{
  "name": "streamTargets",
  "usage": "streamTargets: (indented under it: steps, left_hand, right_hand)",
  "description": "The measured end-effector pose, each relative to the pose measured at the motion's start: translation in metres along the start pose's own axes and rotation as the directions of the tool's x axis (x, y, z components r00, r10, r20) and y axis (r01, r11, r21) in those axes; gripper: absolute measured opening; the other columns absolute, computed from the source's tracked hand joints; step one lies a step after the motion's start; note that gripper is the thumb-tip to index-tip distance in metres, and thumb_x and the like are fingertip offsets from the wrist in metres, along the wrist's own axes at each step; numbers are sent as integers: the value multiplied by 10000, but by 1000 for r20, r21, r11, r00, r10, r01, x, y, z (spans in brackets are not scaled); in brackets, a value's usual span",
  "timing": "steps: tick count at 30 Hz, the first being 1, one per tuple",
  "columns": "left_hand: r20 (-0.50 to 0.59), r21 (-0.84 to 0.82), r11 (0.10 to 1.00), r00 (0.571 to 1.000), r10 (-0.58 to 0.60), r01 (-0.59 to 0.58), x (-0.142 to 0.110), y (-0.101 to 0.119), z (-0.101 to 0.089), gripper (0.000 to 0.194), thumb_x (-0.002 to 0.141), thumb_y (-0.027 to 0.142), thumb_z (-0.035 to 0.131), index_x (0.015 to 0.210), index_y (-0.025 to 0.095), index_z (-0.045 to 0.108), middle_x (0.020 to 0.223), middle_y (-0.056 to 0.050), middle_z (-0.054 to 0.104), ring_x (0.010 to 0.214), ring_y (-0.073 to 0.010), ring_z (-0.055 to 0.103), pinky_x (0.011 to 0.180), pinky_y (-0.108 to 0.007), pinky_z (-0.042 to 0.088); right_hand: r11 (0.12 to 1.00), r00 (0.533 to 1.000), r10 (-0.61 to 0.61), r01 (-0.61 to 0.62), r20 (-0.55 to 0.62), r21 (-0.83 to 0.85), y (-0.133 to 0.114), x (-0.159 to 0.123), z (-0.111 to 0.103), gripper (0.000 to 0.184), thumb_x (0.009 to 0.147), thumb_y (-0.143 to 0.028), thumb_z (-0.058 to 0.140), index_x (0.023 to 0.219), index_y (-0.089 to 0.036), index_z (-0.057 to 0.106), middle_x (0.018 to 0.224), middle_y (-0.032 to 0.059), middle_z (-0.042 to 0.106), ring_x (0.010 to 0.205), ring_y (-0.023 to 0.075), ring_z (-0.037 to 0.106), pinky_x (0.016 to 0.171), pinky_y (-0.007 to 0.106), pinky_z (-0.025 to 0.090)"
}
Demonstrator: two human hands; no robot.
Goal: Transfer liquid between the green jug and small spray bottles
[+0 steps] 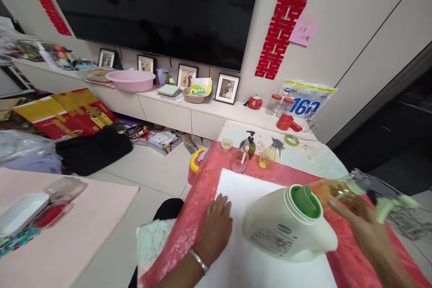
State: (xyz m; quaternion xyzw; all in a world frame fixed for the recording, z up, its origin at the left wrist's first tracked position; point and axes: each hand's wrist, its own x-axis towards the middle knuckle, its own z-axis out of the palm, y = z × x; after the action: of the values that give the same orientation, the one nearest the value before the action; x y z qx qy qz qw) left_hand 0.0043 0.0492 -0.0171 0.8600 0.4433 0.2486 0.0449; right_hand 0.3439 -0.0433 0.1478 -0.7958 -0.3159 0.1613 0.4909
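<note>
My left hand (216, 227) lies flat, fingers together and stretched out, on the edge of a white sheet (236, 198) spread over a red cloth (189, 229). A big white detergent jug (286, 229) with a green spout stands on the sheet just to its right. My right hand (361, 220) is blurred by motion and grips a clear spray bottle (340, 189) with yellowish liquid and a grey-green trigger head, held tilted beside the jug's spout.
Farther back on the table stand a pink spray bottle (240, 159), a pump bottle (250, 143), another trigger sprayer (272, 152) and a small cup (226, 144). A low cabinet (168, 112) with photo frames, a pink basin (131, 80) and jars runs under the TV.
</note>
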Motion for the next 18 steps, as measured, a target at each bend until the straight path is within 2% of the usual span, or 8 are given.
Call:
streamTargets:
  steps: [2, 3, 6, 8, 12, 18]
  left_hand:
    - [-33, 56, 998, 999, 21, -19, -2, 1, 2, 428, 870, 125, 454, 1285, 168, 549, 1377, -112, 597, 1336, -291, 491, 1085, -480, 406]
    - [-46, 77, 997, 998, 32, -29, -2, 2, 2, 428, 869, 130, 460, 1285, 169, 550, 1368, -110, 603, 1331, -288, 496, 1083, -472, 398]
    - [-74, 126, 991, 996, 54, -44, -2, 1, 3, 423, 863, 135, 477, 1277, 177, 555, 1345, -98, 620, 1310, -281, 512, 1082, -456, 375]
    - [-78, 159, 985, 994, 73, -60, -1, 0, 4, 426, 861, 130, 485, 1278, 182, 554, 1340, -89, 623, 1302, -275, 517, 1086, -447, 360]
    - [-82, 228, 968, 989, 123, -102, 1, -3, 5, 444, 856, 129, 486, 1293, 185, 543, 1339, -85, 625, 1293, -276, 523, 1082, -443, 346]
    - [-111, 295, 946, 979, 173, -134, 5, -1, 1, 429, 840, 151, 487, 1261, 180, 565, 1296, -91, 658, 1244, -277, 562, 1043, -439, 378]
  right_hand:
    - [1000, 998, 3, -5, 69, 25, 2, 17, 23, 823, 539, -615, 807, 1184, -145, 607, 1177, 109, 595, 1114, 310, 560, 860, 345, 535]
    - [1000, 994, 3, -7, 108, 31, 5, 25, 34, 757, 584, -580, 814, 1154, -128, 606, 1150, 118, 598, 1084, 287, 573, 865, 332, 535]
    - [1000, 979, 15, -20, 204, 21, 16, 47, 64, 449, 905, -456, 673, 1152, -93, 581, 1101, 97, 583, 991, 180, 588, 899, 345, 524]
    - [1000, 971, 12, -18, 240, 22, 24, 59, 80, 363, 993, -401, 581, 1190, -96, 569, 1125, 90, 559, 1009, 162, 571, 914, 353, 519]
    - [1000, 961, 4, -12, 278, 26, 37, 78, 101, 360, 999, -397, 573, 1199, -98, 567, 1142, 90, 546, 1034, 172, 559, 922, 355, 518]
    - [998, 952, -48, 32, 303, 58, 48, 89, 118, 370, 993, -403, 581, 1213, -105, 565, 1155, 83, 539, 1050, 188, 553, 919, 350, 518]
